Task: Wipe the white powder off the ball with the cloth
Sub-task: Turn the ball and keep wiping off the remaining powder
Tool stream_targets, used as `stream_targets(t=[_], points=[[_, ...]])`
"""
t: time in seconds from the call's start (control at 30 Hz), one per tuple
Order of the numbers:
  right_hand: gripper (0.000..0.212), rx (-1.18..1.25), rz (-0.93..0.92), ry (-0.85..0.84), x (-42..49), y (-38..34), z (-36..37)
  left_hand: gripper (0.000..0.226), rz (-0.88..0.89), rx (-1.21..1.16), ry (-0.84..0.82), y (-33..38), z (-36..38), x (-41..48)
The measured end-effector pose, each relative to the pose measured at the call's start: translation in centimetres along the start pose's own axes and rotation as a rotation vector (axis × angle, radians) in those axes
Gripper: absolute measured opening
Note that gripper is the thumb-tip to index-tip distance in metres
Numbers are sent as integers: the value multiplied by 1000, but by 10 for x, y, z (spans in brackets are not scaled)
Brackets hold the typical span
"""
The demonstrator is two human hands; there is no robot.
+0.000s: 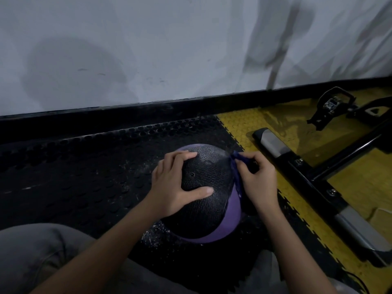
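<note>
Fingers (182, 155) of the left hand (171, 185) spread flat on the ball (203, 206) — black and purple, on a black studded mat (84, 166), right hand (259, 181) pinching the dark cloth (235, 166) against the ball's right side, white flecks (152, 232) around the ball, right of it yellow tiles (239, 124) — machine base (273, 145), pedal (333, 105).

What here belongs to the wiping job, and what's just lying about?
In use: black-and-purple textured ball, dark blue cloth, left hand pressing the ball, right hand pinching the cloth.
Lying about: black metal machine frame, black pedal, studded black floor mat.
</note>
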State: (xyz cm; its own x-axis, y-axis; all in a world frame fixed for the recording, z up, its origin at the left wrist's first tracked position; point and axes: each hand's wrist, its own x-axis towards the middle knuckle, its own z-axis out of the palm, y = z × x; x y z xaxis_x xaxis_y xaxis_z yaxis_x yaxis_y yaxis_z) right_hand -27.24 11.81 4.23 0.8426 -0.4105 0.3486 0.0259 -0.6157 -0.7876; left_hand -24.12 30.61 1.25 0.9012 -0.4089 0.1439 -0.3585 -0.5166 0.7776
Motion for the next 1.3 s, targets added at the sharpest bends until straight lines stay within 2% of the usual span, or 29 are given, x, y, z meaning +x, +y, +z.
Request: stream_targets(t=[0.1,0.17,0.2,0.33,0.37,0.47,0.57,0.73,0.83,0.9,0.93,1.03,1.1,1.17,1.2,1.3], points=[[14,-81,-273,10,-22,-13,12,73,-11,-4,0,-2,-1,-2],[12,-148,-387,-30,-26,-17,15,72,-17,-8,0,-3,-3,-1],[12,-140,-367,-34,-23,-16,13,72,-18,-11,-2,-3,-3,-1],[22,34,7,-29,-4,-7,-1,68,12,-26,-23,-3,-1,-1],[22,51,40,-42,-4,-8,-4,67,19,-25,-26,-3,-1,-1],[16,70,16,-87,-12,-18,-6,64,3,-42,-3,-1,-2,-1],[22,167,-2,-133,-19,-26,-3,56,-47,-135,7,1,-7,0],[29,558,161,-263,-23,-33,-5,52,-82,-195,37,5,-9,3],[36,653,124,-372,-24,-31,1,57,-135,-242,48,6,-8,7],[42,638,89,-348,-24,-29,3,54,-143,-344,47,6,-8,9],[43,576,50,-277,-24,-26,2,52,-136,-390,42,6,-8,9],[31,83,-69,-35,-21,-8,-2,35,-79,-413,58,7,-7,9],[21,-97,24,-53,-23,2,2,19,-37,-421,113,10,-8,7],[35,-67,155,-135,-31,6,12,10,-2,-423,154,11,-12,6],[44,-38,191,-153,-34,5,16,12,1,-395,179,9,-15,6],[63,-13,175,-130,-38,2,23,15,-26,-226,279,3,-30,12]])
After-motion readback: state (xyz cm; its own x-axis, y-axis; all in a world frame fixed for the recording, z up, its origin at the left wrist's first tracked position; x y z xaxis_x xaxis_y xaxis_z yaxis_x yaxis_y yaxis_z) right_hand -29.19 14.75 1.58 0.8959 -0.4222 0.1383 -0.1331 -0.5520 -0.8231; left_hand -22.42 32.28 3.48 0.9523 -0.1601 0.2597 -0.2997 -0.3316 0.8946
